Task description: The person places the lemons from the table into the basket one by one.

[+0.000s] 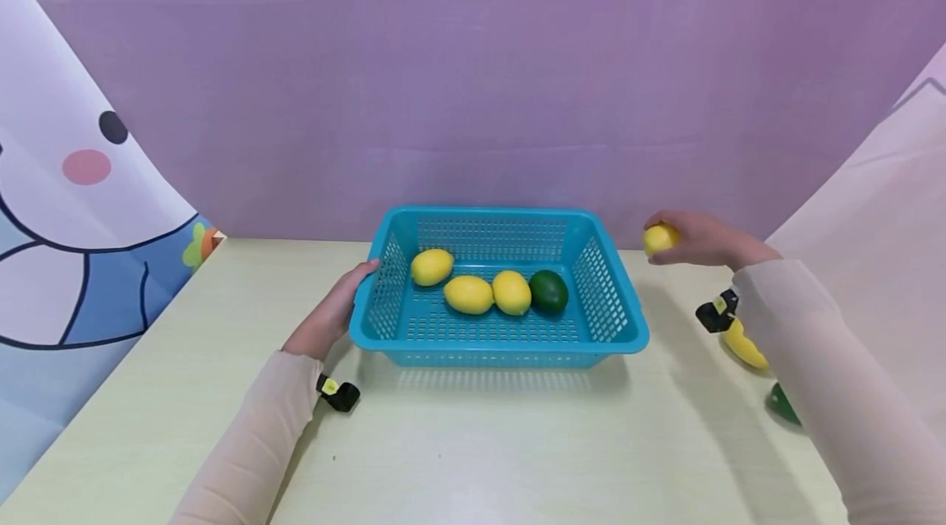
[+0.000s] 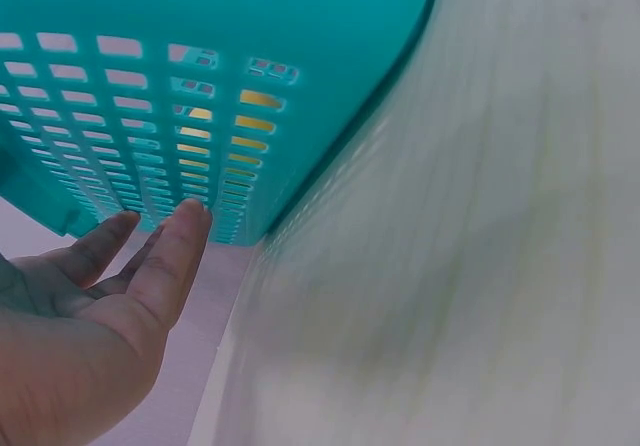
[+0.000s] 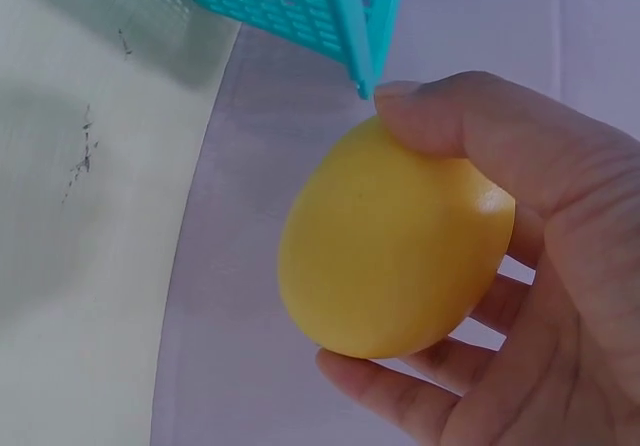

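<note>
A blue plastic basket (image 1: 510, 359) stands on the table, with several yellow lemons (image 1: 469, 295) and a dark green avocado-like fruit (image 1: 548, 292) inside. My left hand (image 1: 338, 305) holds the basket's left rim. Its fingers (image 2: 172, 256) lie against the perforated outer wall in the left wrist view; the thumb is hidden there. To the right of the basket, my right hand (image 1: 702, 239) grips a lemon (image 3: 390, 251) above the table. Thumb and fingers are spread around that lemon in the right wrist view, apart from the basket.
Under the right forearm, a yellow fruit (image 1: 745, 346) and a green fruit (image 1: 782, 405) lie on the pale table (image 1: 473, 451), partly covered by the sleeve. A purple cloth (image 1: 473, 81) hangs behind the table. A printed cloth (image 1: 66, 262) hangs at the left.
</note>
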Demonstrator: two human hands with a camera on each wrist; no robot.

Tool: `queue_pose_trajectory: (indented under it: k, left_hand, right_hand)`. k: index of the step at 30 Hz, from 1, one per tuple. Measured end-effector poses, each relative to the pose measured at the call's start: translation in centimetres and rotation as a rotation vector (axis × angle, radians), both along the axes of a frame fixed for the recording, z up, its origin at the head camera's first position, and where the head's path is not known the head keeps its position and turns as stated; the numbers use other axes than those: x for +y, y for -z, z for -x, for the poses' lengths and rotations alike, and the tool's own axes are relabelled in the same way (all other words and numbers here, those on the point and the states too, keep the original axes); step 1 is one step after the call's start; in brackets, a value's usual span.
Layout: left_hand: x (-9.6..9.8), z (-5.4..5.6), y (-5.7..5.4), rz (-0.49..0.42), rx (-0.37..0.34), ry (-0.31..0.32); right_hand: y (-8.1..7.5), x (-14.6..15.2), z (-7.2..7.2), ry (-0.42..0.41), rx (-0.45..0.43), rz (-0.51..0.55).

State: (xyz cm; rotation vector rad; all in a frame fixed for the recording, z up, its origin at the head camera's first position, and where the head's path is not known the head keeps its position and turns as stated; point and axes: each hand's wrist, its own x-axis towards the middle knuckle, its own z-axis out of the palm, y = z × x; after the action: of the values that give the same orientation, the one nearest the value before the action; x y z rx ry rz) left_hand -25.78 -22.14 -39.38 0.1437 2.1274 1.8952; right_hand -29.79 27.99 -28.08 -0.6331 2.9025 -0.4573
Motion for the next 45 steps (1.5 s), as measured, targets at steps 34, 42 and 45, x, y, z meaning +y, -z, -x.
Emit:
queue_pose_trajectory:
  k: [34, 42, 45]
  left_hand:
    - [0.0, -0.4, -0.2, 0.034, 0.003, 0.002]
    - [0.0, -0.4, -0.1, 0.033, -0.002, 0.009]
    - [0.0, -0.3, -0.1, 0.032, 0.005, 0.01]
  right_hand:
    - [-2.0, -3.8, 0.2, -0.016, 0.027, 0.013]
    - [-2.3, -5.1, 0.4, -0.028, 0.002, 0.017]
    - [-2.3, -5.7, 0.4, -0.023, -0.008, 0.022]
